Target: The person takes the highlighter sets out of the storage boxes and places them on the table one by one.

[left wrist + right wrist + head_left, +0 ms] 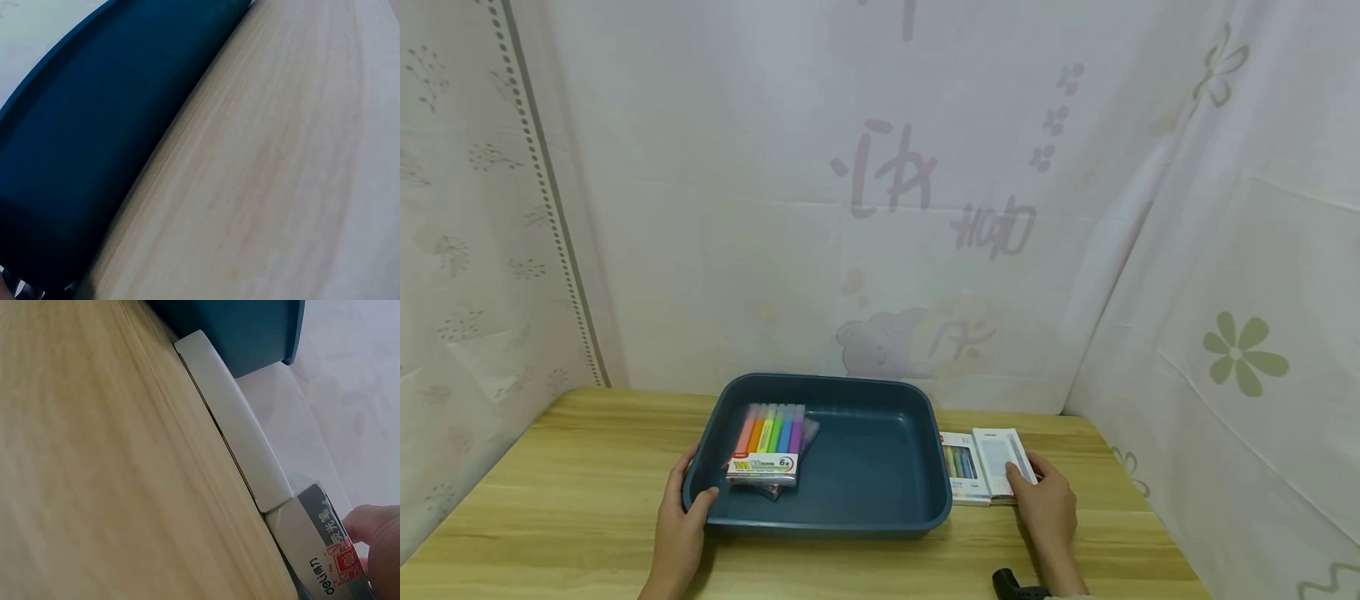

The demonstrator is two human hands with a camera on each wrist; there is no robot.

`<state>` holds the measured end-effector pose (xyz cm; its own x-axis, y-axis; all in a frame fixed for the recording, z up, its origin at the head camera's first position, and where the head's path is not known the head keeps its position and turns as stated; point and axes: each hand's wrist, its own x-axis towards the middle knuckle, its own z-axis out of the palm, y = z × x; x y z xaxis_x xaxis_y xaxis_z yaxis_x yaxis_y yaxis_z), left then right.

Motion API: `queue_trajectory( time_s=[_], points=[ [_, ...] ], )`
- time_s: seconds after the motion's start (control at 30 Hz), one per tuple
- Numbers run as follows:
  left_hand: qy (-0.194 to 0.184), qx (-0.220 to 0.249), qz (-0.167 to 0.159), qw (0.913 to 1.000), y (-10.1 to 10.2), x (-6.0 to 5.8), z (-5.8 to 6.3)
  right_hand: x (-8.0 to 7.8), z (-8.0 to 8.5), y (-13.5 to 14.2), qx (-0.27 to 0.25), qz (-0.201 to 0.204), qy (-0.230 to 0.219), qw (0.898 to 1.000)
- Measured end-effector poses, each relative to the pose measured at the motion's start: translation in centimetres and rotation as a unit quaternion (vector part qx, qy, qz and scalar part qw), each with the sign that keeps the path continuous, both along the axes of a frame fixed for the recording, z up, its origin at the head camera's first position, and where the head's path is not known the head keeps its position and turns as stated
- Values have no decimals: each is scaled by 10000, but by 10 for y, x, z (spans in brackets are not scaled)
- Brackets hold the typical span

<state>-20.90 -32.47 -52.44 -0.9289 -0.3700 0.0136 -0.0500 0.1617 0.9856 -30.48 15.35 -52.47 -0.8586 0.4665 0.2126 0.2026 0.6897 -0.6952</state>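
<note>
A dark blue tray (865,527) with raised walls sits on the table. My left hand (679,525) grips its front left corner, thumb over the rim and fingers along the outer wall. Inside, toward the left, a clear pack of coloured highlighters (773,433) overlaps another pack, mostly hidden beneath it. My right hand (1049,500) holds a white deli box (1000,454) by its right side, thumb on top. In the right wrist view, the box's printed end (322,550) is beside my thumb. Left of it lies a flat box with a window of coloured pens (961,467), close against the tray.
The wooden table (565,475) extends to both sides of the tray. A patterned white curtain (737,250) hangs behind it and along the left and right. A black device (1017,585) sits at my right wrist.
</note>
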Motion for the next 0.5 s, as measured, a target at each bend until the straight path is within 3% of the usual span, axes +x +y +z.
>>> queue_trajectory(
  time_s=[0.5],
  points=[
    [29, 116, 2, 9999, 2, 0, 3, -2, -7, 0, 11, -100, 350, 9993]
  ],
)
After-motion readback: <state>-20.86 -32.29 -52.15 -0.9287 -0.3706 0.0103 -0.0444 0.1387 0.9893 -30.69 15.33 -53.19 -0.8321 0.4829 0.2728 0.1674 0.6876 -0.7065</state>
